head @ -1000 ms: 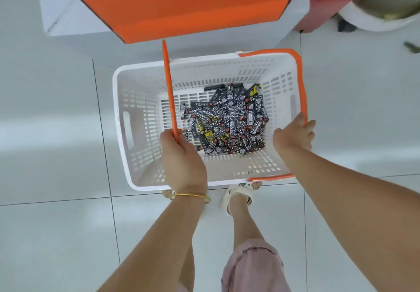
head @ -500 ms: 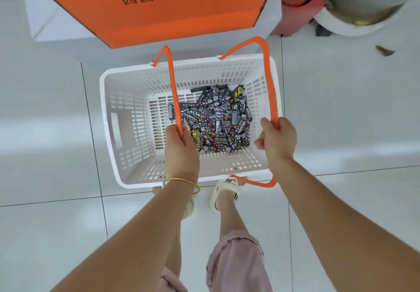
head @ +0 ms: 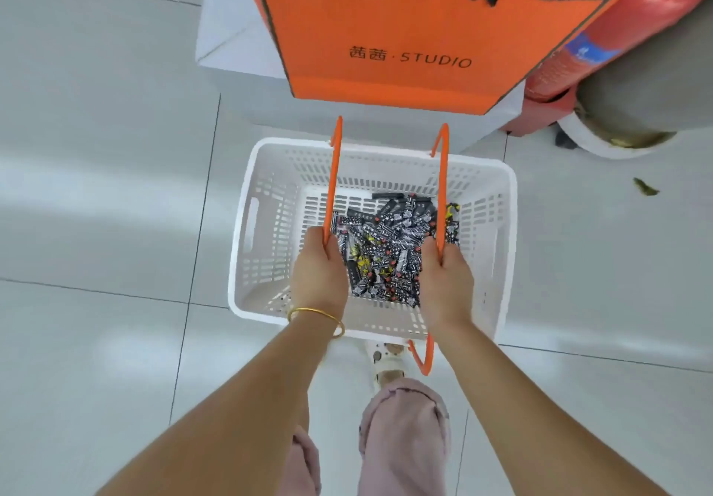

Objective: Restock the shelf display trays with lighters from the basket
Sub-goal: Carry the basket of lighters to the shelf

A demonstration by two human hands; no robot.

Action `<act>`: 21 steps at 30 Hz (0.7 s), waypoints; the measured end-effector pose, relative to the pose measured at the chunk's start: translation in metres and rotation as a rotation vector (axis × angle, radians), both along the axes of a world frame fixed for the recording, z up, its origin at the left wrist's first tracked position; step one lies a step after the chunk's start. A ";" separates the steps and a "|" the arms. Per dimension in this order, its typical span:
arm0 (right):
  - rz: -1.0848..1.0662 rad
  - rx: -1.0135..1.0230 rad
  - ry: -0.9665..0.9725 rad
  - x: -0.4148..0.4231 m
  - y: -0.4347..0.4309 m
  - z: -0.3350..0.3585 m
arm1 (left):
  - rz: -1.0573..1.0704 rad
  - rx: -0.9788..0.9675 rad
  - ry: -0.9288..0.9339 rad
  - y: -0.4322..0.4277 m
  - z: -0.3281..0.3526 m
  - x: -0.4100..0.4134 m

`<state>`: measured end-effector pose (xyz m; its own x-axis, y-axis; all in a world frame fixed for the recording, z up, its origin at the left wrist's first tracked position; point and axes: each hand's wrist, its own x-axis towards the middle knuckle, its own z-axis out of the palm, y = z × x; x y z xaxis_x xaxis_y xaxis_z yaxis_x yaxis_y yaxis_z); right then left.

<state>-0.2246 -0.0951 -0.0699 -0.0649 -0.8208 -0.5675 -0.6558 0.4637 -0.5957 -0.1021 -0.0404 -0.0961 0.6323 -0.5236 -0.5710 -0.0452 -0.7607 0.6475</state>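
Faced an orange paper bag (head: 405,32) printed STUDIO at top centre and a red cylinder (head: 602,40) at upper right, both beyond the white slotted plastic basket (head: 270,171) at frame centre. Gripped the left orange handle (head: 333,171) in the curled left hand (head: 320,275), the right orange handle (head: 443,179) in the curled right hand (head: 447,283). Held both above black patterned lighters (head: 389,248) heaped on the basket floor between the hands, long axes pointing every way.

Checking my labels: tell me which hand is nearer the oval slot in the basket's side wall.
Left. The left hand, gripping one orange handle, sits just right of the oval slot; the right hand, on the other handle, is farther across the basket.
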 end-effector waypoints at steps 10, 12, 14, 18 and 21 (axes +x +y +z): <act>0.221 -0.051 0.032 0.034 0.083 0.079 | 0.263 -0.005 -0.100 0.100 0.074 0.002; 0.325 -0.048 0.031 0.046 0.110 0.094 | 0.376 -0.008 -0.088 0.137 0.088 0.006; 0.439 -0.031 0.020 0.060 0.141 0.110 | 0.496 -0.020 -0.077 0.180 0.102 0.013; 0.684 -0.041 0.019 0.099 0.213 0.136 | 0.767 -0.023 -0.054 0.277 0.127 0.033; 0.870 -0.064 0.029 0.141 0.285 0.157 | 0.957 -0.042 -0.019 0.357 0.145 0.051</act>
<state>-0.0833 0.1901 0.0874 0.5859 -0.6158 -0.5268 -0.7770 -0.2423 -0.5809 -0.0513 0.3168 0.0489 0.8119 0.1999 -0.5485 0.5724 -0.4572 0.6807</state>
